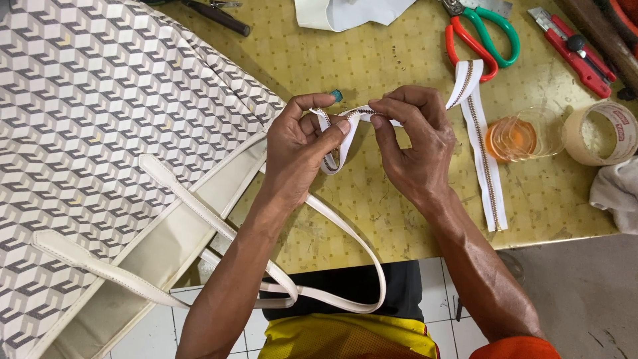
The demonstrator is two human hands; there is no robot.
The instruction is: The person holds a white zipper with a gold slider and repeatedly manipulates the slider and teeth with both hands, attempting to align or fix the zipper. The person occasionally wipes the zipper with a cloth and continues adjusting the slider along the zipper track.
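Yellow worktable [372,199], viewed from above. Your left hand [296,149] and right hand [415,143] are both pinching a white zipper [482,153] at its folded end, above the table centre; its tail is lying toward the scissors [482,33]. A patterned bag [100,119] is lying at left, tape [601,133] at right.

Small bag-making/repair workshop. Worn yellow worktable [399,219] w/ hand tools at far right: red-and-green scissors [482,36], red utility knife [575,50], tape roll [601,133], glass of orange liquid [522,136]. Patterned tote bag [86,133] on left, white zipper strip [482,143] at centre-right. Tiled floor [156,332] near.
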